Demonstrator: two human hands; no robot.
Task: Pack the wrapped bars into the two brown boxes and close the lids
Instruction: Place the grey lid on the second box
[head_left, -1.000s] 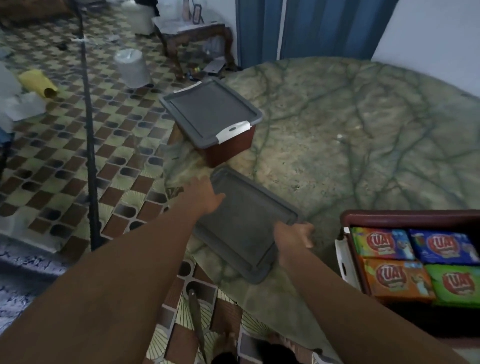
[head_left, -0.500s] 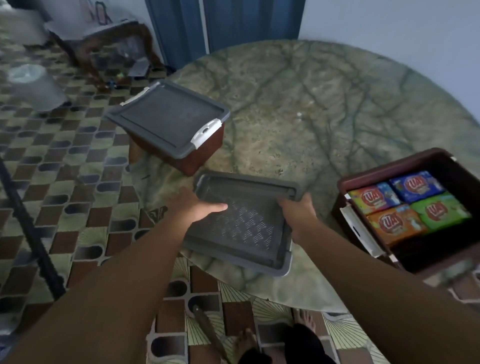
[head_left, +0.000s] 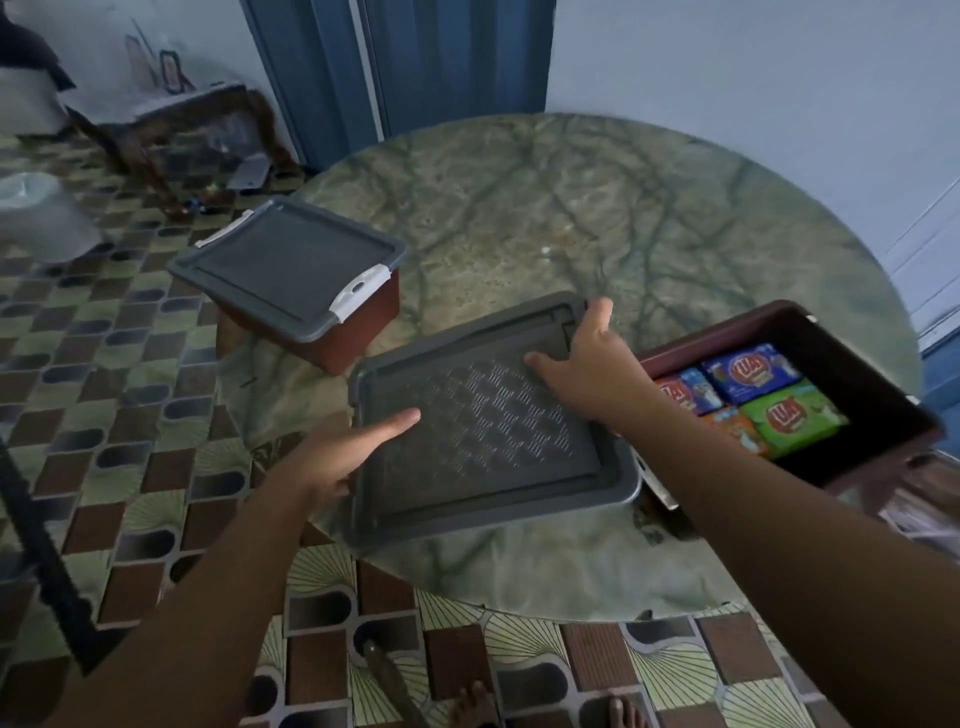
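Note:
A loose grey lid (head_left: 483, 431) is tilted above the near part of the round table, its ribbed underside facing up. My left hand (head_left: 332, 457) grips the lid's left edge with the thumb laid on top. My right hand (head_left: 587, 374) grips the far right corner. An open brown box (head_left: 878, 374) stands at the right table edge with several colourful wrapped bars (head_left: 753, 395) packed inside. A second brown box (head_left: 358, 322) at the left table edge has its grey lid (head_left: 285, 265) on, with white latches.
The marbled green round table (head_left: 597, 223) has bare surface behind the boxes. A patterned tile floor lies around it, with a white bin (head_left: 41, 218) and a small wooden table (head_left: 197, 124) at the far left. Blue curtains hang behind. My bare feet show below.
The lid has moved right toward the open box. My right hand has shifted to its far right corner. The view swung right.

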